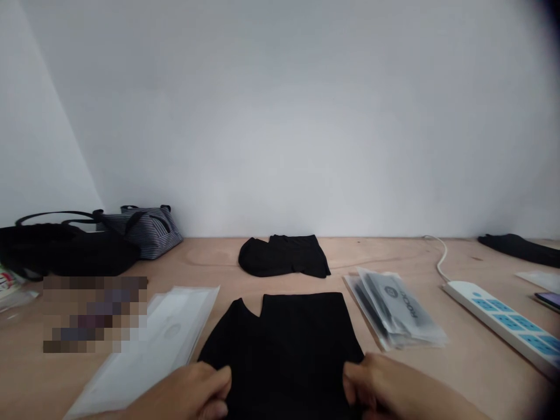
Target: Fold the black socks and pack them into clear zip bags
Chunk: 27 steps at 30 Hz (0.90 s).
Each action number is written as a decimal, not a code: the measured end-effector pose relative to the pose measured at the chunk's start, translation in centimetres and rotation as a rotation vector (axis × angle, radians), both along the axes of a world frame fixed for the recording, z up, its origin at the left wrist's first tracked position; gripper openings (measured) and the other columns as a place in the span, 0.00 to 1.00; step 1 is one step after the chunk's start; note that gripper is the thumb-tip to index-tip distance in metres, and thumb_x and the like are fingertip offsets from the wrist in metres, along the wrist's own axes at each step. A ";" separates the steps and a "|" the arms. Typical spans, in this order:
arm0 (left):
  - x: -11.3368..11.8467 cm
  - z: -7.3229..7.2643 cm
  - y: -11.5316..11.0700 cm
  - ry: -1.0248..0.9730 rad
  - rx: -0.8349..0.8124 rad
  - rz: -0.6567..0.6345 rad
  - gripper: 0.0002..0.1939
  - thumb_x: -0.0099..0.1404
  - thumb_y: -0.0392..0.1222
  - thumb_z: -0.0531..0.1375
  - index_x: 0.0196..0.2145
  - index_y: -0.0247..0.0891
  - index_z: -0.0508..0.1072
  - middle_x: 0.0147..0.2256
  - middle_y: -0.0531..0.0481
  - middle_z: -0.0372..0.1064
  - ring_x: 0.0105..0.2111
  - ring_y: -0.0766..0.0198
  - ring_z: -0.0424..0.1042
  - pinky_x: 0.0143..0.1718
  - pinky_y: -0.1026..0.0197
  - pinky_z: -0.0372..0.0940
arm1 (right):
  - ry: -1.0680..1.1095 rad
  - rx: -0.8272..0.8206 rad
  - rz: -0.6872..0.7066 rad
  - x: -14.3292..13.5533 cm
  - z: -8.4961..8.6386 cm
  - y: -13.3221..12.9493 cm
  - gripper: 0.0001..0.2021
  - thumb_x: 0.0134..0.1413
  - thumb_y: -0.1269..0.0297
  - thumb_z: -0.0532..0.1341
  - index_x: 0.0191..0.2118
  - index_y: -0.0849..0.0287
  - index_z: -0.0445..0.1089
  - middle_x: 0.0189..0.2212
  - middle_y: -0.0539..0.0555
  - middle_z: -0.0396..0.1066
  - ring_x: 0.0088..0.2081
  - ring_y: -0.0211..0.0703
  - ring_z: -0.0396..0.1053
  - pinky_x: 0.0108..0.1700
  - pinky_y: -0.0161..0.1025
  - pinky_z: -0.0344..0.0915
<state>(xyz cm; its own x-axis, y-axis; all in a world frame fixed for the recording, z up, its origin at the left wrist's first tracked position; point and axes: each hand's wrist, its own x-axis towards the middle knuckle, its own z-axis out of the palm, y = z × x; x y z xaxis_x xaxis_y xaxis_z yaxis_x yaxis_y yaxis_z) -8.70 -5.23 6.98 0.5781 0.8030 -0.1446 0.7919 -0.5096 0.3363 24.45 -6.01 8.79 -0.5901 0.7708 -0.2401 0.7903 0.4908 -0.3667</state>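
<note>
A black cloth piece [289, 350] lies on the wooden table in front of me, with a V-shaped notch in its far edge. My left hand [192, 389] is closed on its left edge, thumb and fingers pinched together. On the opposite side, my right hand [376, 385] pinches the right edge. The near end of the cloth runs out of view. Behind it lies a smaller-looking folded black cloth [284, 256]. To the left are flat translucent bags [161, 338]; to the right, a stack of translucent bags with dark contents [398, 306].
A white power strip [503, 321] with a cable is at the right, near a phone [549, 300] and another black cloth [525, 249]. A black bag [65, 251] and a striped bag [153, 233] stand at the back left. A wall rises behind the table [210, 254].
</note>
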 end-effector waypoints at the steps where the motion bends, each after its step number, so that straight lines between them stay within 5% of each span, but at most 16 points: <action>1: 0.0 0.3 0.6 0.010 0.035 0.050 0.08 0.62 0.43 0.48 0.28 0.43 0.62 0.27 0.55 0.67 0.27 0.65 0.65 0.27 0.65 0.56 | 0.010 0.062 -0.022 0.1 0.5 0.7 0.19 0.36 0.77 0.54 0.36 0.51 0.66 0.27 0.46 0.70 0.26 0.38 0.66 0.24 0.31 0.53; 4: 0.5 1.2 3.6 0.073 0.174 0.123 0.11 0.65 0.44 0.44 0.32 0.42 0.62 0.26 0.55 0.67 0.26 0.64 0.66 0.27 0.64 0.55 | -0.070 0.263 -0.067 -0.1 1.4 4.3 0.22 0.32 0.82 0.51 0.36 0.55 0.65 0.29 0.48 0.70 0.32 0.40 0.66 0.29 0.32 0.55; 7: 1.5 1.4 7.5 0.191 0.324 0.179 0.11 0.65 0.44 0.45 0.34 0.41 0.64 0.31 0.51 0.69 0.30 0.61 0.68 0.29 0.63 0.56 | -0.176 0.299 -0.104 -0.9 0.9 9.2 0.20 0.33 0.82 0.53 0.36 0.57 0.66 0.32 0.50 0.70 0.33 0.40 0.67 0.29 0.31 0.55; 13: 3.3 -0.9 13.3 0.236 0.376 0.272 0.04 0.60 0.39 0.53 0.32 0.39 0.67 0.32 0.47 0.70 0.33 0.55 0.70 0.33 0.57 0.59 | -0.233 0.387 -0.239 -2.5 -2.4 14.7 0.17 0.38 0.80 0.55 0.37 0.59 0.68 0.34 0.55 0.70 0.36 0.45 0.67 0.32 0.35 0.57; 19: 5.7 -3.0 11.6 0.104 0.497 0.342 0.14 0.65 0.38 0.45 0.44 0.39 0.66 0.46 0.44 0.65 0.45 0.54 0.64 0.46 0.51 0.54 | -0.207 0.604 -0.350 -4.9 -5.0 12.0 0.15 0.52 0.76 0.48 0.44 0.62 0.65 0.43 0.62 0.65 0.47 0.50 0.60 0.50 0.48 0.50; 22: 6.5 -4.6 9.7 0.067 0.478 0.298 0.20 0.67 0.48 0.42 0.51 0.41 0.63 0.52 0.45 0.60 0.53 0.54 0.57 0.52 0.48 0.48 | -0.127 0.655 -0.285 -5.4 -6.7 10.1 0.16 0.60 0.62 0.45 0.47 0.59 0.65 0.47 0.60 0.64 0.52 0.51 0.56 0.56 0.52 0.39; 27: 6.1 -7.6 8.5 0.086 0.345 0.278 0.30 0.63 0.61 0.40 0.58 0.46 0.51 0.60 0.42 0.45 0.59 0.49 0.42 0.54 0.39 0.38 | -0.070 0.483 -0.268 -3.8 -9.7 8.9 0.33 0.53 0.40 0.40 0.60 0.52 0.48 0.60 0.62 0.44 0.59 0.68 0.39 0.52 0.66 0.35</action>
